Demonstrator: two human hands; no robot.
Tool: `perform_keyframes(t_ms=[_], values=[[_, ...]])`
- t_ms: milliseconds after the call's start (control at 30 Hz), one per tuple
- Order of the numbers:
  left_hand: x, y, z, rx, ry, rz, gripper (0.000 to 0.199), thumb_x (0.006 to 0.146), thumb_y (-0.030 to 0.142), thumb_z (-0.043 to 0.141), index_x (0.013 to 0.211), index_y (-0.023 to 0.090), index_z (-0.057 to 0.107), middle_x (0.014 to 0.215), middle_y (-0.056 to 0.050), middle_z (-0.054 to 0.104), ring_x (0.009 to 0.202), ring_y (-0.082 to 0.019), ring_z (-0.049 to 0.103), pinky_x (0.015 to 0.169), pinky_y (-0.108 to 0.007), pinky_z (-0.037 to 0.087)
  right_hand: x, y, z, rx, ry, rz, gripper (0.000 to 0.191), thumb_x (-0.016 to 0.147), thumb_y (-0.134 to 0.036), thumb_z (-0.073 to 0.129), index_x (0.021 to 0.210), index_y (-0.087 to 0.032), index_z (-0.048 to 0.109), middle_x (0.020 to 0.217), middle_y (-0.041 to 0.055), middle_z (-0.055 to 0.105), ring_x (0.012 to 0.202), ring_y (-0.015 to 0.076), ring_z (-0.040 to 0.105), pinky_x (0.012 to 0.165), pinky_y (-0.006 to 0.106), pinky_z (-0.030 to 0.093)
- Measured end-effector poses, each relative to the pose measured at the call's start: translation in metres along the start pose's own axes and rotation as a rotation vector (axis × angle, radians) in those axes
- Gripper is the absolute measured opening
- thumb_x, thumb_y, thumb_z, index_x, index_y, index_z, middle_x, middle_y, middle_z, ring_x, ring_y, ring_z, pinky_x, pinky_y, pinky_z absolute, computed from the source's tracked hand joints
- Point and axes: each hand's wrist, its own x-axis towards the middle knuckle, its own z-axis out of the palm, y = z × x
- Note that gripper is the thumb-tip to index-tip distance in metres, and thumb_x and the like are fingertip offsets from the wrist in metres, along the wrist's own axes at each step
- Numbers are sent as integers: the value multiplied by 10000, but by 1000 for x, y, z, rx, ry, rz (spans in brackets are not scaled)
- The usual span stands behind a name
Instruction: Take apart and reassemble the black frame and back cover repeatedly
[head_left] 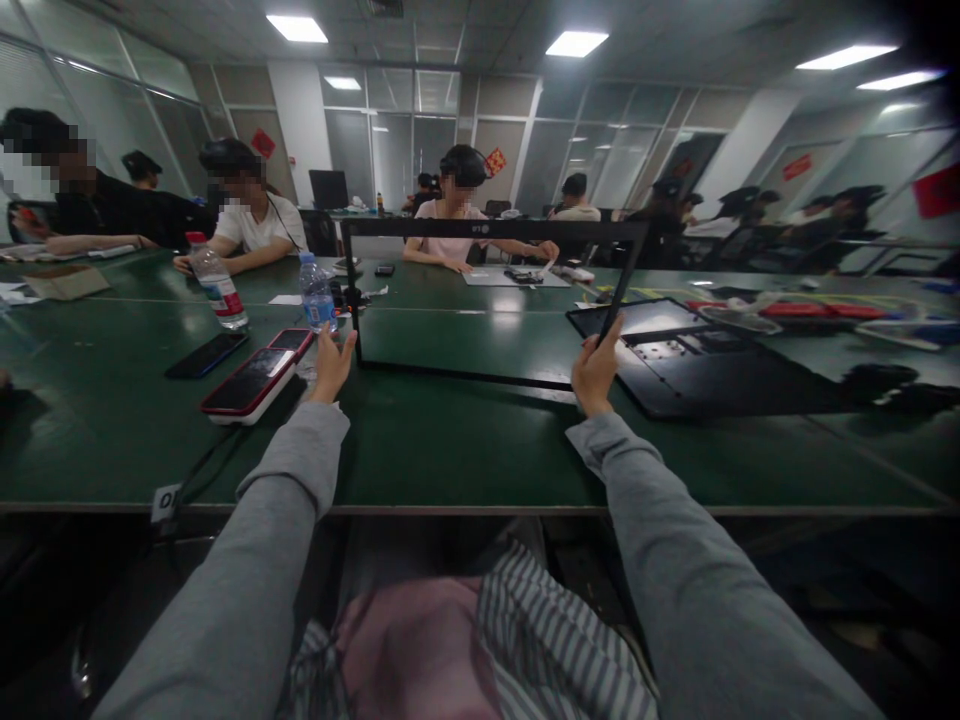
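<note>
A thin black rectangular frame (pixel 465 376) with an LG logo stands upright above the green table, its middle an open gap. My right hand (pixel 597 372) is closed round its right side near the lower corner. At the lower left side of the frame is my left hand (pixel 330 365), thumb raised and fingers partly apart, beside the frame's edge; a gap shows between them, and no object is visible in that hand. Right of my right hand lie dark flat panels (pixel 720 375) on the table.
On the green table (pixel 450 450), phones (pixel 251 380) and a dark phone (pixel 206 355) lie at the left, near a blue-capped bottle (pixel 318 298) and a red-capped bottle (pixel 217 285). Several people sit beyond. Black items (pixel 892 390) lie far right.
</note>
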Motion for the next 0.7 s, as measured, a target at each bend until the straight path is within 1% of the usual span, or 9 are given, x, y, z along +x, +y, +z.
perform_keyframes(t_ms=[100,167,200,300,367,433,500,567,700], values=[[-5,9,0,4,-171,-32,484,1065,476,406,1393,132,502,1184,-161,726,909,-211,746,917,-331,529,-2,0,14,-4,54,33,732,1027,-393,228,1673,-84,75,1509,247,492,1241,334,611,1090,500,439],[-6,12,-1,34,-242,-54,439,1084,425,338,1350,132,528,1037,-120,762,773,-197,741,861,-321,537,-2,4,21,-35,11,57,749,1014,-400,276,1667,-70,116,1519,262,481,1227,346,623,1078,502,449],[-6,13,-1,59,-247,-56,424,1084,398,329,1339,130,534,997,-112,766,755,-200,739,848,-319,535,-3,7,24,-49,-20,72,752,1003,-398,307,1658,-61,154,1491,270,509,1211,354,632,1070,508,453],[-6,11,-1,168,-181,-46,397,1062,338,356,1311,116,570,1015,-146,765,909,-251,747,885,-340,523,-2,18,31,-84,-113,117,697,955,-369,416,1581,-67,363,1314,261,646,1143,361,661,1047,518,467],[-7,8,-1,249,-128,-51,392,1039,318,382,1269,107,621,1097,-192,751,1069,-299,717,937,-375,510,-1,26,37,-94,-160,144,608,904,-348,497,1464,-111,523,1194,220,710,1106,346,674,1029,500,482],[-7,5,-1,321,-118,-59,387,1014,311,417,1209,104,680,1153,-224,735,1151,-338,683,971,-410,500,1,34,42,-74,-201,168,541,842,-317,559,1347,-133,612,1098,178,742,1064,324,685,1004,473,502],[-8,2,-2,388,-144,-65,392,998,317,444,1151,99,732,1151,-242,732,1156,-364,675,976,-435,500,4,42,48,-22,-247,197,525,789,-283,586,1286,-121,639,1059,160,748,1027,301,692,978,447,520],[-9,-1,-4,448,-167,-66,409,986,339,471,1131,92,763,1147,-254,732,1152,-383,673,967,-449,504,7,50,54,61,-296,221,521,766,-257,582,1262,-109,644,1084,158,744,1020,283,693,967,434,532],[-10,-3,-5,500,-203,-61,418,968,377,518,1137,113,795,1151,-242,737,1154,-387,675,954,-450,510,11,63,60,191,-368,176,512,793,-224,540,1284,-111,624,1211,151,722,1134,262,670,1042,450,505]])
